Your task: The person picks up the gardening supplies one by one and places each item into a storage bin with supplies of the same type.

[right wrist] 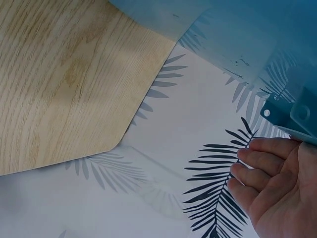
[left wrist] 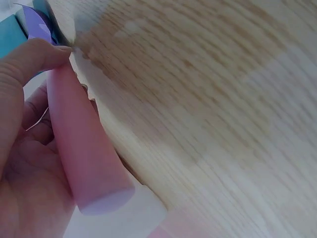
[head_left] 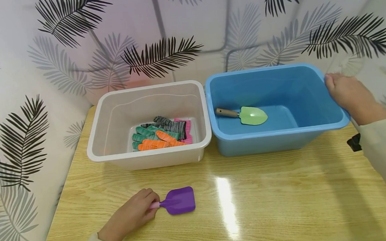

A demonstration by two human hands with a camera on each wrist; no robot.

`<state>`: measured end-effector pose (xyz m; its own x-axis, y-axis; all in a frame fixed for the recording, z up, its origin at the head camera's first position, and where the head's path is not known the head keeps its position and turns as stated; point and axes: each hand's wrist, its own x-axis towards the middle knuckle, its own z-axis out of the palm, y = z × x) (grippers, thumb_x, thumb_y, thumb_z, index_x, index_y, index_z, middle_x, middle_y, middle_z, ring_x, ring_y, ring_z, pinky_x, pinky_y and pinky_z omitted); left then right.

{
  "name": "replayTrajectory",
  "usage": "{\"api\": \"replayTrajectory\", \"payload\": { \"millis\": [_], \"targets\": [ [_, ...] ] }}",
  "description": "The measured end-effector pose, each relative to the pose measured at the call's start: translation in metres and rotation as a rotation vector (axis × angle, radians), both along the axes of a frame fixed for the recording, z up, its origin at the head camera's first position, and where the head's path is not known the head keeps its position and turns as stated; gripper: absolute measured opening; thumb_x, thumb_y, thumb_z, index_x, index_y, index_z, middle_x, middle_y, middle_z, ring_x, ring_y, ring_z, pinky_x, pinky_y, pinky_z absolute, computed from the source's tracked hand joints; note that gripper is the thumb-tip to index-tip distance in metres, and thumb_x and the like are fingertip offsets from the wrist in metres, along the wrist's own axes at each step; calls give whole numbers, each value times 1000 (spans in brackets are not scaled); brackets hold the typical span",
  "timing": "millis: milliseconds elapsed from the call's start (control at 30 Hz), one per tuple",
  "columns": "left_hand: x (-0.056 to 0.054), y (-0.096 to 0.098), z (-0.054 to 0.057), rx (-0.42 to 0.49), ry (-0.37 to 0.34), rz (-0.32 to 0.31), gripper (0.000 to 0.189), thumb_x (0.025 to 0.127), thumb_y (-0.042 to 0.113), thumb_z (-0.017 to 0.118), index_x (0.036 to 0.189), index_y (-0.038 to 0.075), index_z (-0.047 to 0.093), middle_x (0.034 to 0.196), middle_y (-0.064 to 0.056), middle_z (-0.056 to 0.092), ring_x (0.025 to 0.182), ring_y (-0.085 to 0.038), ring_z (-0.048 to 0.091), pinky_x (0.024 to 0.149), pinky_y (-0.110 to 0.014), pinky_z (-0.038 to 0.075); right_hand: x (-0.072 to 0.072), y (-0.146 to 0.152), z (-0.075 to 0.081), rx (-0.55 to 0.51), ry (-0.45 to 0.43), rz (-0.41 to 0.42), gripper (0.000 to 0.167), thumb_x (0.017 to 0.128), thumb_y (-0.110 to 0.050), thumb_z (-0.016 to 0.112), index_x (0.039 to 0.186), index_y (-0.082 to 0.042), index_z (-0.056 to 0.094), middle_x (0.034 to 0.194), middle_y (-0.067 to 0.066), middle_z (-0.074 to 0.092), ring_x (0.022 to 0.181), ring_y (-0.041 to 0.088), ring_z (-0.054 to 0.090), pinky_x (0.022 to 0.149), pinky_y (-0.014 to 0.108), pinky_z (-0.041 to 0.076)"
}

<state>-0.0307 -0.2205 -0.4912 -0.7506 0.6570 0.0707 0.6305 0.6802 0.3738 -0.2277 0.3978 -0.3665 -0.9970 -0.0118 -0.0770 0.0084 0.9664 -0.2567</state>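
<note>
My left hand [head_left: 135, 212] holds a small shovel by its pink handle [left wrist: 89, 144], with the thumb along the top. The shovel's flat purple blade [head_left: 180, 201] points right, low over the table front. At the far right, my right hand [head_left: 352, 92] grips the end rim of a blue plastic bin [head_left: 264, 143]. From below, in the right wrist view, its fingers [right wrist: 267, 163] show under the rim. Inside that bin lies a trowel with a light green blade [head_left: 253, 115] and a wooden handle [head_left: 226, 113].
Left of the blue bin, nearly against it, stands a whitish bin [head_left: 149, 160]. In it are orange gloves [head_left: 158, 141], green gloves [head_left: 142, 134], a grey-black glove [head_left: 176, 126] and something pink [head_left: 188, 132]. Leaf-patterned cloth [head_left: 180, 21] rises behind the wooden table [head_left: 277, 189].
</note>
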Motion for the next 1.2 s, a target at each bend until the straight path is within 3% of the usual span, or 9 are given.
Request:
{"api": "replayTrajectory", "payload": {
  "millis": [333, 567, 733, 933, 1033, 1200],
  "targets": [
    [-2, 7, 3, 5, -59, -27, 10, 85, 16, 65, 94, 14, 62, 89, 11, 53, 81, -3, 48, 72, -21, 46, -1, 0, -1, 4, 11, 3, 61, 99, -39, 9, 122, 7, 42, 130, 38, 37, 115, 58, 33, 94, 66, 24],
    [-4, 18, 18, 53, -41, -83, 14, 85, 18, 65, 99, 18, 61, 95, 13, 53, 86, -2, 49, 75, -20, 46, -1, 0, -1, 5, 17, 5, 59, 99, -39, 10, 115, 7, 44, 124, 38, 40, 112, 58, 35, 92, 67, 25],
    [-9, 34, 42, 107, -16, -166, 13, 88, 18, 62, 101, 19, 59, 98, 14, 51, 88, -1, 48, 78, -17, 44, 0, 0, 0, 6, 12, 4, 60, 99, -39, 10, 119, 8, 43, 126, 38, 39, 113, 57, 35, 92, 66, 25],
    [-16, 58, 72, 167, 118, -298, 8, 90, 16, 59, 98, 16, 58, 96, 11, 51, 85, -3, 48, 77, -12, 40, 2, 0, 1, -2, -8, -13, 64, 99, -41, 8, 126, 7, 41, 126, 38, 39, 112, 58, 35, 91, 66, 26],
    [-21, 70, 91, 170, 164, -346, 9, 90, 16, 58, 99, 14, 59, 97, 10, 53, 87, -5, 48, 77, -12, 41, 2, -1, 1, -10, -8, -12, 65, 98, -41, 8, 129, 8, 38, 128, 38, 38, 113, 58, 35, 92, 66, 25],
    [-31, 94, 126, 222, 225, -421, 12, 86, 10, 62, 97, 10, 61, 95, 5, 55, 85, -9, 49, 76, -15, 42, 2, 0, 0, -18, 5, -8, 63, 99, -41, 9, 122, 8, 41, 119, 37, 43, 108, 56, 39, 88, 66, 28]
  ]
}}
